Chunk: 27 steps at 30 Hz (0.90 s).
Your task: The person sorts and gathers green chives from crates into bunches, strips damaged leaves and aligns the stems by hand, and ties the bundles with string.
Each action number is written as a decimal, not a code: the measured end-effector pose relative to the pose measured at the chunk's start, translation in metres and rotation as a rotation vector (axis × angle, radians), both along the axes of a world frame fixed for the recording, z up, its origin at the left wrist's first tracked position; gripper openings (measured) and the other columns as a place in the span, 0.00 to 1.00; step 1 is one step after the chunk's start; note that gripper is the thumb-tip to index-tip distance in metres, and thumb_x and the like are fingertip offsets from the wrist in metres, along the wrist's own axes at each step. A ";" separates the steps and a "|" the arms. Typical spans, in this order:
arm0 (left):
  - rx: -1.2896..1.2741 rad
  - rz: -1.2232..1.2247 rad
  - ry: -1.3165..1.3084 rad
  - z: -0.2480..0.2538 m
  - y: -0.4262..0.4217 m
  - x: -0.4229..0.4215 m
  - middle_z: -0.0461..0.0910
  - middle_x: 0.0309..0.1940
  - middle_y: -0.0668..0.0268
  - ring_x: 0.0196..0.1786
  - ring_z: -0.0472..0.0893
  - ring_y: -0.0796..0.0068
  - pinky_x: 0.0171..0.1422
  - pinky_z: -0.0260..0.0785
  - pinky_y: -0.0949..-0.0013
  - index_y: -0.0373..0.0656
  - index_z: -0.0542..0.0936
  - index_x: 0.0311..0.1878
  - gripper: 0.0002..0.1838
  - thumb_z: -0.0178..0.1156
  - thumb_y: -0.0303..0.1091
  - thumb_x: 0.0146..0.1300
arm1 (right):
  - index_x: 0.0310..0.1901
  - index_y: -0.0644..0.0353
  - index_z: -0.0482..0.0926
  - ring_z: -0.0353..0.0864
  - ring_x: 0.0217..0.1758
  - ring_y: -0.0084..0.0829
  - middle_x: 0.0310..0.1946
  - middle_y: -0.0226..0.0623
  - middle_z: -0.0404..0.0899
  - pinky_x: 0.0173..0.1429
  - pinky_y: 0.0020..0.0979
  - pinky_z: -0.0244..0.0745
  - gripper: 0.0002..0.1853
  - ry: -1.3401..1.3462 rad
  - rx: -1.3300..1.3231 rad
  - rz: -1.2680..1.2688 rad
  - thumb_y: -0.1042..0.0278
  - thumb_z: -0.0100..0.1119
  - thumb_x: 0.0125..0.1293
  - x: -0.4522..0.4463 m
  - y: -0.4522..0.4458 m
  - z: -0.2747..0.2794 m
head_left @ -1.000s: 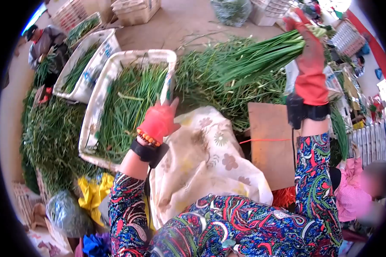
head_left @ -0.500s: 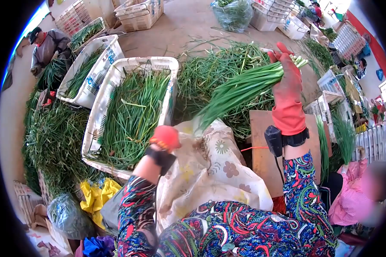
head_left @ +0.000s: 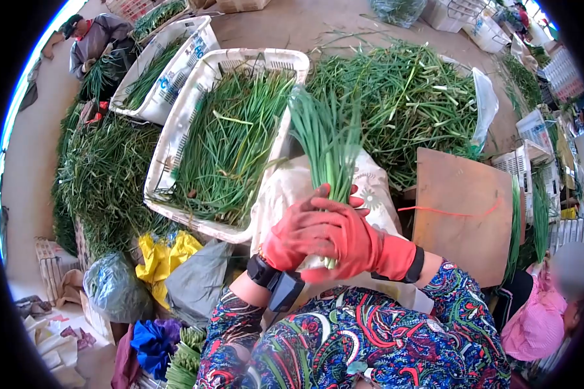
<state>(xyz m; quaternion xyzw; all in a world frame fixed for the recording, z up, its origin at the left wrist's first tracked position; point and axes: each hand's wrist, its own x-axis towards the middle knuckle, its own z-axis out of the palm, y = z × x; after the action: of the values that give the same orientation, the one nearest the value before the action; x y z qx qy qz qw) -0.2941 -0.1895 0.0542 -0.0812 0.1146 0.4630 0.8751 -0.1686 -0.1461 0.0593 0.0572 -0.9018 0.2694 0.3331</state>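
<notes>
A bunch of green onions point(head_left: 329, 139) stands nearly upright in front of my body, leaves pointing away from me. My left hand point(head_left: 296, 235), in a red glove, wraps round the pale lower stems from the left. From the right, my right hand point(head_left: 360, 236), also red-gloved, closes over the same stems and overlaps the left fingers. Hidden behind the gloves is most of the stem part; a few stem ends show below them. A flowered cloth point(head_left: 279, 194) covers my lap under the hands.
At the left stands a white crate point(head_left: 159, 175) of green onions. Loose greens point(head_left: 402, 97) are heaped ahead. A brown board point(head_left: 464, 220) with a red string lies at the right. One person point(head_left: 100, 39) sits far left, another in pink point(head_left: 535, 318) at the right.
My right hand has brought the bunch from the upper right down in front of me, and the leaves now point away. My left hand has come over and closed round the stems too.
</notes>
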 end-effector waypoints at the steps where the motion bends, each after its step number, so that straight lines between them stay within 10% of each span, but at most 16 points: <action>1: 0.030 -0.020 -0.042 -0.006 -0.002 -0.002 0.70 0.53 0.51 0.56 0.70 0.57 0.64 0.60 0.57 0.36 0.62 0.60 0.28 0.36 0.50 0.68 | 0.57 0.52 0.69 0.68 0.55 0.31 0.49 0.36 0.72 0.63 0.44 0.55 0.32 -0.046 -0.059 0.045 0.45 0.58 0.52 0.001 -0.006 0.007; 2: 0.034 0.021 -0.039 -0.009 -0.006 -0.001 0.71 0.52 0.52 0.56 0.71 0.57 0.63 0.61 0.57 0.37 0.62 0.60 0.27 0.37 0.49 0.68 | 0.57 0.51 0.70 0.68 0.56 0.31 0.50 0.36 0.71 0.63 0.43 0.55 0.32 -0.092 -0.112 0.090 0.43 0.57 0.53 0.002 -0.011 0.011; 5: 0.062 0.097 -0.008 -0.005 -0.013 0.002 0.73 0.50 0.58 0.54 0.72 0.60 0.60 0.64 0.56 0.40 0.61 0.60 0.25 0.43 0.46 0.67 | 0.61 0.51 0.64 0.58 0.64 0.36 0.58 0.31 0.65 0.60 0.49 0.59 0.29 1.465 -0.642 1.024 0.44 0.43 0.61 -0.077 -0.055 -0.011; 8: 0.077 0.125 0.003 0.004 -0.019 0.007 0.73 0.47 0.59 0.57 0.70 0.59 0.64 0.59 0.55 0.39 0.54 0.65 0.30 0.46 0.46 0.65 | 0.60 0.49 0.65 0.61 0.60 0.37 0.58 0.32 0.65 0.58 0.48 0.60 0.29 1.520 -0.735 1.016 0.44 0.44 0.60 -0.094 -0.065 -0.011; 11: 0.361 0.216 1.032 -0.030 -0.049 -0.005 0.72 0.48 0.59 0.47 0.75 0.72 0.51 0.71 0.71 0.36 0.56 0.64 0.23 0.44 0.28 0.66 | 0.60 0.47 0.65 0.64 0.55 0.38 0.58 0.35 0.65 0.55 0.46 0.62 0.29 1.598 -0.864 0.982 0.44 0.45 0.59 -0.101 -0.069 -0.012; 16: -0.160 0.023 0.423 0.025 -0.028 0.008 0.71 0.49 0.57 0.51 0.74 0.68 0.54 0.69 0.70 0.35 0.61 0.58 0.19 0.45 0.31 0.65 | 0.60 0.43 0.66 0.70 0.47 0.41 0.58 0.38 0.66 0.50 0.43 0.64 0.28 1.724 -1.087 0.931 0.44 0.48 0.58 -0.102 -0.071 -0.015; 17: -0.124 0.041 0.388 0.019 -0.029 0.009 0.74 0.43 0.58 0.49 0.75 0.66 0.53 0.69 0.66 0.36 0.67 0.51 0.16 0.47 0.35 0.64 | 0.59 0.48 0.67 0.70 0.50 0.33 0.54 0.37 0.70 0.57 0.39 0.61 0.24 1.388 -0.948 0.476 0.54 0.46 0.61 -0.082 -0.065 -0.024; 20: -0.065 -0.006 0.464 -0.028 -0.022 -0.007 0.76 0.32 0.63 0.38 0.75 0.70 0.45 0.69 0.67 0.39 0.73 0.39 0.11 0.53 0.37 0.61 | 0.54 0.52 0.73 0.75 0.39 0.24 0.33 0.32 0.78 0.51 0.27 0.68 0.17 -0.338 -0.478 0.346 0.65 0.48 0.63 0.005 -0.015 -0.009; 22: -0.060 0.046 0.745 -0.025 -0.015 -0.015 0.72 0.24 0.69 0.23 0.70 0.79 0.31 0.66 0.74 0.41 0.73 0.38 0.10 0.58 0.35 0.55 | 0.50 0.46 0.77 0.75 0.28 0.17 0.27 0.26 0.78 0.36 0.20 0.71 0.14 -0.795 -1.352 0.301 0.62 0.50 0.64 0.019 -0.012 0.012; 24: 0.052 -0.080 1.430 -0.033 -0.003 -0.042 0.72 0.23 0.71 0.21 0.69 0.81 0.25 0.67 0.74 0.43 0.70 0.49 0.20 0.60 0.35 0.52 | 0.43 0.45 0.81 0.74 0.26 0.18 0.24 0.27 0.78 0.36 0.23 0.70 0.14 -0.814 -1.494 0.078 0.51 0.51 0.62 0.021 -0.014 0.010; 27: 0.160 -0.366 2.469 -0.026 -0.007 -0.069 0.77 0.38 0.48 0.40 0.78 0.50 0.42 0.70 0.55 0.51 0.64 0.60 0.25 0.50 0.37 0.57 | 0.63 0.48 0.60 0.75 0.46 0.39 0.42 0.40 0.75 0.51 0.30 0.70 0.28 -0.471 -0.648 0.104 0.60 0.51 0.59 0.004 -0.024 -0.007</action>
<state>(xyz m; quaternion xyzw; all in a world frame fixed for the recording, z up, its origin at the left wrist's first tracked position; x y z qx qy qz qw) -0.3631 -0.1964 0.0279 0.4774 0.8393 0.1071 0.2371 -0.1647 -0.1704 0.0522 -0.0687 -0.8176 0.5620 0.1043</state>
